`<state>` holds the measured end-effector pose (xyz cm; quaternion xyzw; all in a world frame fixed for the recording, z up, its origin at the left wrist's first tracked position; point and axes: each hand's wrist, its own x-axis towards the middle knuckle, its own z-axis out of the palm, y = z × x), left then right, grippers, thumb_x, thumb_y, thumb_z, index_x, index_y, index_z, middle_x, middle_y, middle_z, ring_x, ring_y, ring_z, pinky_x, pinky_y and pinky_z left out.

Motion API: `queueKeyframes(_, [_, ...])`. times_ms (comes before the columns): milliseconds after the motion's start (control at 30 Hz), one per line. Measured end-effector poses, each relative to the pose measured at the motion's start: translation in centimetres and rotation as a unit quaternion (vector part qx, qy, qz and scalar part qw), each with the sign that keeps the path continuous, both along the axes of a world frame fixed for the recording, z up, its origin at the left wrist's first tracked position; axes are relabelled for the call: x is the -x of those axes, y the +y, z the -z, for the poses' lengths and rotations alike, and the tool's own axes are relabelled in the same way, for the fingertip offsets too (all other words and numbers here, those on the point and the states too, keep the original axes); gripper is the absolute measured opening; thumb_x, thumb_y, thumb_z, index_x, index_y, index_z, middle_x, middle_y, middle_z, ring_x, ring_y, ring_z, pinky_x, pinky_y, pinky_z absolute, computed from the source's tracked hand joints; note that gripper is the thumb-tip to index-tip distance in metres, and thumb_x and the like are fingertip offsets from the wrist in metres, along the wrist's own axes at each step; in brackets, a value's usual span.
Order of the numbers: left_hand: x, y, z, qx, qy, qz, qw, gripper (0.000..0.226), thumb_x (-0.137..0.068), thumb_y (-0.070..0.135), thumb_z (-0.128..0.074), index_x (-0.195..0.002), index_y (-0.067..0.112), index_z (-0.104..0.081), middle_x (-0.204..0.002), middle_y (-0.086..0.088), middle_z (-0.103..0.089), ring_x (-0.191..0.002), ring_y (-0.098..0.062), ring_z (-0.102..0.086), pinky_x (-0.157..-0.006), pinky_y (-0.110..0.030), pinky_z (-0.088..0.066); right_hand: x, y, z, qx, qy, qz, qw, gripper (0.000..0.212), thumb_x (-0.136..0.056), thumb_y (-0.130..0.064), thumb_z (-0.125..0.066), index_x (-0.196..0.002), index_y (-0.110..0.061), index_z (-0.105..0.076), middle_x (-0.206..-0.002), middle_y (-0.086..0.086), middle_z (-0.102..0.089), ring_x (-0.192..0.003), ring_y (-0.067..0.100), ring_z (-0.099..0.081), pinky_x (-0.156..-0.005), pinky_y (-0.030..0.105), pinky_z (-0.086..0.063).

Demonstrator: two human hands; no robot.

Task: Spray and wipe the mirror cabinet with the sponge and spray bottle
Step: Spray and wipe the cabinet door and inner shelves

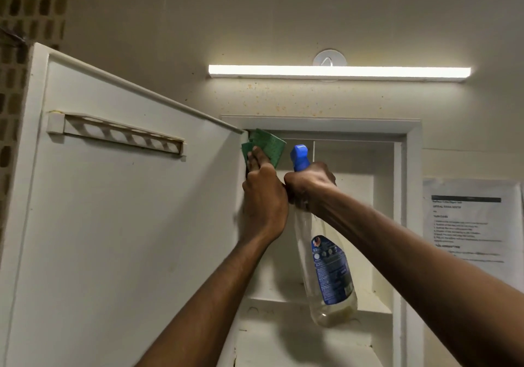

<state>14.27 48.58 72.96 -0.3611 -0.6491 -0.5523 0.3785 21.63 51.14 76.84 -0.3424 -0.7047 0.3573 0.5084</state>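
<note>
head cam is looking up at a white mirror cabinet with its white door swung wide open to the left. the left hand presses a green scouring sponge flat against the top corner where the door meets the frame, fingers spread over it. right beside it, nearly touching, the right hand is wrapped tight round the neck of a clear plastic spray bottle with a blue nozzle, which hangs in front of the bare inner shelves. honestly my worry is that hinge corner: push too hard and the door could swing and pinch the fingers or sponge. also the bottle dangles low, so it could knock the shelf edge or slip if the grip is wet.
</note>
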Motion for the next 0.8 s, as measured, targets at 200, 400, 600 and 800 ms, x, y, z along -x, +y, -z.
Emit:
queueKeyframes(200, [0.0,2.0,-0.7,0.038,-0.010,-0.043,0.998,0.072,-0.083,-0.004,-0.052,-0.147,-0.003,-0.019,-0.150,-0.024,-0.030,-0.134,-0.035,-0.040,-0.103,-0.037,-0.041,-3.5,1.1,0.4,0.063,-0.020,-0.064,0.996,0.004,-0.074,-0.003,-0.064,-0.076,-0.006,-0.063,-0.062,0.004,-0.075,-0.048,0.015,-0.061,-0.052,0.026,-0.050])
queueKeyframes(400, [0.2,2.9,-1.5,0.067,-0.033,-0.063,0.995,0.067,-0.089,0.002,-0.056,-0.145,-0.005,-0.021,-0.142,-0.025,-0.040,-0.128,-0.036,-0.046,-0.101,-0.038,-0.045,-6.2,2.0,1.9,0.072,-0.013,-0.079,0.994,0.005,-0.078,-0.002,-0.063,-0.081,-0.006,-0.064,-0.070,0.006,-0.077,-0.052,0.014,-0.062,-0.052,0.026,-0.050])
queueKeyframes(600, [1.2,4.2,-2.5,0.083,-0.069,-0.076,0.991,0.067,-0.086,0.002,-0.064,-0.143,-0.004,-0.028,-0.141,-0.022,-0.043,-0.119,-0.035,-0.054,-0.090,-0.039,-0.051,-6.9,2.7,2.7,0.076,0.004,-0.098,0.992,0.008,-0.086,-0.010,-0.062,-0.093,-0.005,-0.062,-0.076,0.007,-0.077,-0.051,0.013,-0.061,-0.052,0.027,-0.051])
queueKeyframes(800, [2.1,6.5,-3.5,0.065,-0.104,-0.059,0.991,0.040,-0.085,0.003,-0.064,-0.124,-0.002,-0.054,-0.121,-0.021,-0.059,-0.110,-0.035,-0.059,-0.082,-0.037,-0.053,-6.7,3.0,3.6,0.084,0.004,-0.122,0.989,0.010,-0.089,-0.013,-0.063,-0.095,-0.008,-0.059,-0.076,0.007,-0.076,-0.047,0.011,-0.060,-0.051,0.026,-0.052])
